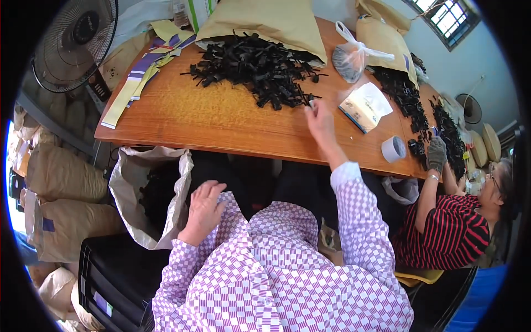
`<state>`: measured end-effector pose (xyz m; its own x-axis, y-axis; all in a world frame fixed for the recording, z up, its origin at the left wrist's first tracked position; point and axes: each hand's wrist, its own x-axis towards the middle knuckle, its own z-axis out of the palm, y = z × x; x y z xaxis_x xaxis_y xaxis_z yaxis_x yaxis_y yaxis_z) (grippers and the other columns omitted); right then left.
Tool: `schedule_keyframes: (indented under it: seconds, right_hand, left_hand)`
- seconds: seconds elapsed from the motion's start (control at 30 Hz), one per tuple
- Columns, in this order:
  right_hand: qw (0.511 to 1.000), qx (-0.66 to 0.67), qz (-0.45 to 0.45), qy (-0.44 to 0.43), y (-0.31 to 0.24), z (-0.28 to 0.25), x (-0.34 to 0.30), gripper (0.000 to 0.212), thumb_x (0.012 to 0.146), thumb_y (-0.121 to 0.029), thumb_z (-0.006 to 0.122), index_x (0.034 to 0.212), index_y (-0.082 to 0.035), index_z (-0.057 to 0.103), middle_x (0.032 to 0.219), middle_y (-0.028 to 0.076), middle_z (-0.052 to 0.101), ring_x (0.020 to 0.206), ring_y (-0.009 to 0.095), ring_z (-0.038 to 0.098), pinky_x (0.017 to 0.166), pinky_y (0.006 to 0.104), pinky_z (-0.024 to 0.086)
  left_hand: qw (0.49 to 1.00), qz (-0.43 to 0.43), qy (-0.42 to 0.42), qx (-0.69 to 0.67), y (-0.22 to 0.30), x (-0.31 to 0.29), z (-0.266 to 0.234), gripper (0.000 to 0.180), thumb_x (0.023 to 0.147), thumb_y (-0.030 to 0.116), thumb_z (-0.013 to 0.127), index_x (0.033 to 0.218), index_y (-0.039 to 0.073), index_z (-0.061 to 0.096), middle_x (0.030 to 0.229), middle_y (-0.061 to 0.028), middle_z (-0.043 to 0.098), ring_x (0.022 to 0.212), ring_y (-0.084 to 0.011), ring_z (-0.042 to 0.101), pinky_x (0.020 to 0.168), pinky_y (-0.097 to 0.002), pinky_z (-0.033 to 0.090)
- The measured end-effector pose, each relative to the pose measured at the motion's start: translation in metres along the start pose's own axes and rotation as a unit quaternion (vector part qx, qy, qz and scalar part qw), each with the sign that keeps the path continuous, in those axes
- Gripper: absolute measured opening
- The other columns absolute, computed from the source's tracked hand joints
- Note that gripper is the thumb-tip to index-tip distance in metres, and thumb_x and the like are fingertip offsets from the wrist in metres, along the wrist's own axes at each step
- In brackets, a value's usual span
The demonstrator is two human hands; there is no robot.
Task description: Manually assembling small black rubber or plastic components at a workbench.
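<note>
My right hand (320,123) reaches over the table to the near right edge of a heap of small black strip-like pieces (260,69). Its thumb and forefinger point at the heap, slightly apart; a small pale spot shows at their tips, too small to name. My left hand (204,209) hovers over my lap, empty, its fingers loosely stretched. Beside it stands an open pale sack (124,182) with dark contents. The heap lies at the mouth of a large tan sack (265,19) lying on the table.
On the wooden table (221,119) are purple-and-cream strips (135,83), a tissue pack (365,108), a tape roll (394,149) and a knotted plastic bag (349,61). At right, a person in a striped top (453,229) handles black pieces with a gloved hand (436,154). A fan (74,41) stands left.
</note>
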<state>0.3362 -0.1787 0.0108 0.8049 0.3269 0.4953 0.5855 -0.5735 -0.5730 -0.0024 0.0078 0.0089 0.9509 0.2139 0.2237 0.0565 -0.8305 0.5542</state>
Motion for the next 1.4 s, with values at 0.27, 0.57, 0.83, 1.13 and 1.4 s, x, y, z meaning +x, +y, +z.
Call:
schedule_keyframes:
  seconds: [0.27,0.57,0.83,1.13,1.4]
  right_hand:
    - [0.977,-0.162,0.061,-0.121,0.043,0.007,0.054,0.036,0.081,-0.034,0.059,0.099,-0.003,0.063,0.091,0.023,0.064,0.089,0.04,0.061,0.078,0.0472,0.047]
    - [0.99,-0.122,0.058,-0.05,0.09,-0.011,0.066,0.028,0.082,-0.026,0.057,0.1,-0.005,0.061,0.088,0.023,0.064,0.087,0.04,0.06,0.08,0.0467,0.047]
    - [0.989,-0.091,-0.038,-0.107,0.043,0.019,0.069,0.029,0.073,-0.013,0.062,0.1,-0.005,0.066,0.095,0.017,0.065,0.095,0.033,0.059,0.086,0.0395,0.045]
    - [0.986,-0.061,-0.151,0.014,0.065,0.039,0.141,0.036,0.091,-0.016,0.053,0.122,0.002,0.048,0.116,0.023,0.056,0.108,0.036,0.053,0.091,0.0388,0.042]
    - [0.979,-0.054,-0.191,0.052,0.05,0.047,0.184,0.031,0.087,-0.012,0.057,0.114,0.001,0.048,0.109,0.02,0.055,0.1,0.036,0.053,0.086,0.0391,0.042]
  left_hand:
    - [0.995,-0.017,-0.081,-0.05,-0.007,-0.031,0.024,0.03,0.082,0.009,0.059,0.111,0.005,0.054,0.099,-0.0153,0.059,0.093,-0.0344,0.058,0.083,-0.0416,0.045]
    - [0.995,-0.025,-0.059,-0.077,-0.016,-0.025,0.03,0.028,0.081,0.011,0.06,0.108,0.004,0.056,0.097,-0.0156,0.06,0.094,-0.0346,0.058,0.085,-0.0425,0.044]
    - [0.995,-0.078,0.029,-0.047,-0.038,-0.041,0.071,0.008,0.07,0.006,0.056,0.077,0.004,0.059,0.081,-0.0165,0.06,0.079,-0.0332,0.061,0.072,-0.0453,0.049]
    - [0.983,-0.049,0.049,-0.17,-0.049,-0.035,0.108,0.021,0.077,0.009,0.055,0.098,0.006,0.055,0.096,-0.0121,0.055,0.094,-0.0305,0.052,0.081,-0.0415,0.04]
    - [0.961,-0.018,0.118,-0.248,-0.057,-0.028,0.109,0.015,0.077,0.002,0.052,0.089,0.004,0.062,0.088,-0.013,0.063,0.086,-0.0305,0.061,0.076,-0.0385,0.049]
